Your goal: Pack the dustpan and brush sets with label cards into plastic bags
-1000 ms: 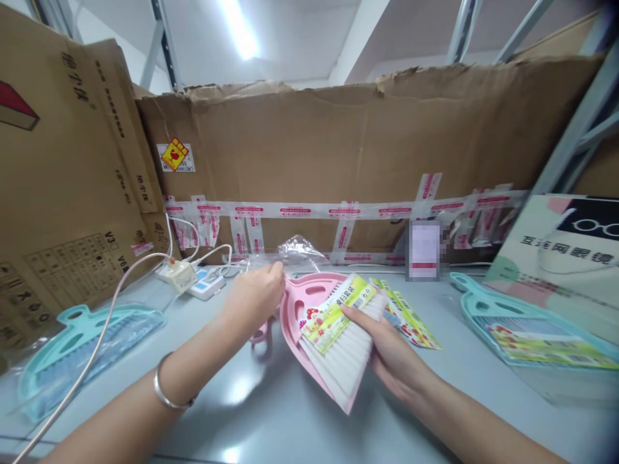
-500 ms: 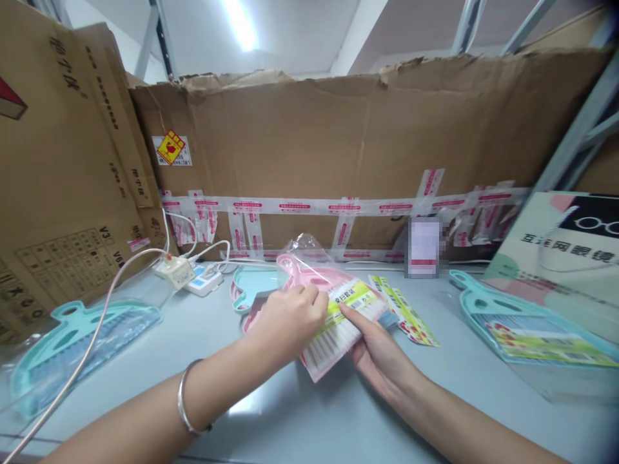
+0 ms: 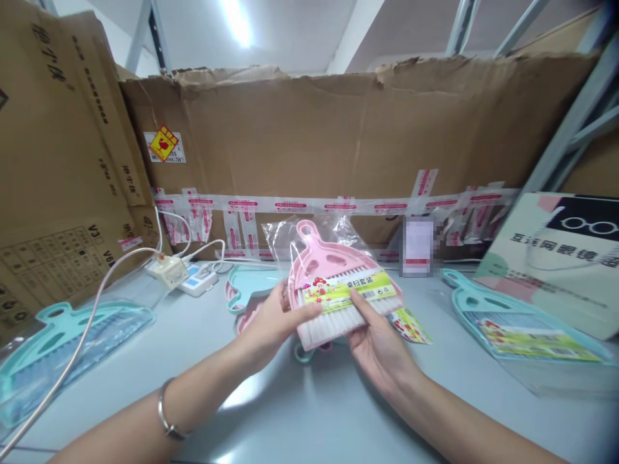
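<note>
Both my hands hold a pink dustpan-and-brush set [image 3: 329,283] upright above the grey table [image 3: 300,412]. A yellow-green label card crosses its front, white bristles point down, and a clear plastic bag [image 3: 290,235] covers its handle end. My left hand [image 3: 271,322] grips the set's left lower edge, thumb on the bristles. My right hand [image 3: 377,338] holds the right lower edge with the thumb on the label. More pink and teal dustpans [image 3: 246,290] lie on the table behind my left hand.
A bagged teal dustpan set [image 3: 62,335] lies at the left and another [image 3: 512,325] at the right. A loose label card [image 3: 409,322] lies by my right hand. A power strip [image 3: 186,274] with cables sits at the back. Taped cardboard walls [image 3: 338,148] enclose the table. A printed box [image 3: 561,258] stands right.
The pink set went from lying flat to held upright, with the clear bag now drawn over its handle. My left hand moved from the bag to the set's left edge.
</note>
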A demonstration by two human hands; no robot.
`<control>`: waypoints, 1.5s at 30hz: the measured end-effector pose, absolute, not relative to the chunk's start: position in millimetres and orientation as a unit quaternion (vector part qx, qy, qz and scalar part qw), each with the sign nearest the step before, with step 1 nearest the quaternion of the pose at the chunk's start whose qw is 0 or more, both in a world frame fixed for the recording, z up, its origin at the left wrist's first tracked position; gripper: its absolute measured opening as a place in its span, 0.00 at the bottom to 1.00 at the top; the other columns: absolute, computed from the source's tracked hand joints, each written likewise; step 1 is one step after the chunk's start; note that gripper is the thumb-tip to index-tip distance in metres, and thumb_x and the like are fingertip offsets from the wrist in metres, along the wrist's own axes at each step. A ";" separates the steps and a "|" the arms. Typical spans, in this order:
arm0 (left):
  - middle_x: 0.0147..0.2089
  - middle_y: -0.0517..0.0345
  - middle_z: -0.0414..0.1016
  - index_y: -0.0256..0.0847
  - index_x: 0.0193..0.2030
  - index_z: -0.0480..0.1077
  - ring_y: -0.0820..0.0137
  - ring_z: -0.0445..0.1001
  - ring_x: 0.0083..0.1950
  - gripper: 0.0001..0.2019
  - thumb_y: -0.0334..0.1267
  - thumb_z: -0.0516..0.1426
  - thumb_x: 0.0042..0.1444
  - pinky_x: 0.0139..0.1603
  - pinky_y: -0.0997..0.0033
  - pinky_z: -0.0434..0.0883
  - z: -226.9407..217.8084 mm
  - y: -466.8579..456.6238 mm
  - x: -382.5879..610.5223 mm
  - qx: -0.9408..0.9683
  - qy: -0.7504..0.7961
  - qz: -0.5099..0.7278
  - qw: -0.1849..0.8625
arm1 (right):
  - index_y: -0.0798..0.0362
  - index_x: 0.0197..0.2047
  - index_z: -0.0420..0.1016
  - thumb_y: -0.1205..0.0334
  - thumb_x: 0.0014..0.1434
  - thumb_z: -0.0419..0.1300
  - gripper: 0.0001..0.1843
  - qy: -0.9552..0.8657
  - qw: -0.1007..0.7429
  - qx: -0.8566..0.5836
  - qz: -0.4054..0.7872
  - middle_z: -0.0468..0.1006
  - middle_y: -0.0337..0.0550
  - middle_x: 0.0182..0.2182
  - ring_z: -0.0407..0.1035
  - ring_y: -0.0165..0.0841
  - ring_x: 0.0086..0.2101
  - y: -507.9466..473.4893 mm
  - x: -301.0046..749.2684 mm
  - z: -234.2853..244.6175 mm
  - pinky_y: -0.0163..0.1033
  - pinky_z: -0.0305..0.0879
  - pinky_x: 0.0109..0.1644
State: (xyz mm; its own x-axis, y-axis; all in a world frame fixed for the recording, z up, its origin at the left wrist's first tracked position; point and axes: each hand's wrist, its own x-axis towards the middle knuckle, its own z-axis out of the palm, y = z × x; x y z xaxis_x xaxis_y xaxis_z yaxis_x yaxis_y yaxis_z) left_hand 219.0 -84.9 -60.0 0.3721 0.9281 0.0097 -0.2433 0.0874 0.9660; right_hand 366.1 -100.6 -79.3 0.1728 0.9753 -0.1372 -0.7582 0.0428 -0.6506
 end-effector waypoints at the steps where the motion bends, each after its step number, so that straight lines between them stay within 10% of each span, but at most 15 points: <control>1: 0.56 0.36 0.66 0.35 0.58 0.55 0.53 0.72 0.50 0.36 0.37 0.65 0.42 0.44 0.58 0.73 -62.3 -86.8 222.1 0.508 0.324 0.449 0.660 | 0.51 0.51 0.68 0.67 0.48 0.67 0.26 -0.178 0.696 -0.315 0.620 0.79 0.41 0.40 0.74 0.35 0.41 -101.1 365.4 -79.6 0.36 0.75 0.40; 16: 0.47 0.41 0.75 0.31 0.53 0.64 0.59 0.75 0.47 0.31 0.29 0.65 0.39 0.44 0.68 0.73 -62.3 -73.1 195.7 0.429 0.366 0.467 0.681 | 0.54 0.28 0.69 0.55 0.45 0.68 0.14 -0.295 0.652 -0.417 0.560 0.66 0.29 0.17 0.58 0.22 0.17 -80.5 398.2 -83.6 0.25 0.57 0.16; 22: 0.45 0.42 0.76 0.31 0.49 0.67 0.62 0.76 0.44 0.25 0.29 0.64 0.41 0.42 0.71 0.73 -59.2 -64.0 182.6 0.426 0.399 0.414 0.698 | 0.53 0.47 0.72 0.55 0.52 0.63 0.20 -0.365 0.560 -0.323 0.670 0.77 0.43 0.43 0.70 0.31 0.42 -75.5 415.5 -72.6 0.34 0.71 0.42; 28: 0.42 0.44 0.78 0.31 0.47 0.67 0.63 0.77 0.42 0.22 0.28 0.63 0.42 0.40 0.72 0.74 -57.9 -63.6 184.0 0.422 0.404 0.406 0.702 | 0.57 0.50 0.71 0.72 0.45 0.66 0.27 -0.395 0.518 -0.272 0.708 0.78 0.47 0.42 0.73 0.33 0.43 -73.0 418.6 -80.3 0.34 0.70 0.47; 45: 0.17 0.61 0.70 0.33 0.41 0.70 0.73 0.70 0.18 0.10 0.33 0.57 0.52 0.19 0.79 0.64 -44.6 -68.3 194.2 0.394 0.492 0.444 0.637 | 0.59 0.38 0.76 0.66 0.45 0.68 0.15 -0.342 0.541 -0.384 0.665 0.80 0.46 0.37 0.74 0.28 0.30 -83.5 398.6 -77.8 0.25 0.73 0.32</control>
State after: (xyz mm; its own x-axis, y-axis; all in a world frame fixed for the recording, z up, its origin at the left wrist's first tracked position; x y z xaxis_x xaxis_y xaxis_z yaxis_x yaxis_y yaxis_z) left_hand 194.2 -68.3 -44.6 0.1214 0.9530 -0.2777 -0.1770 0.2961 0.9386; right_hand 398.6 -83.5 -77.8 -0.1196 0.9829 -0.1403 -0.4574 -0.1800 -0.8708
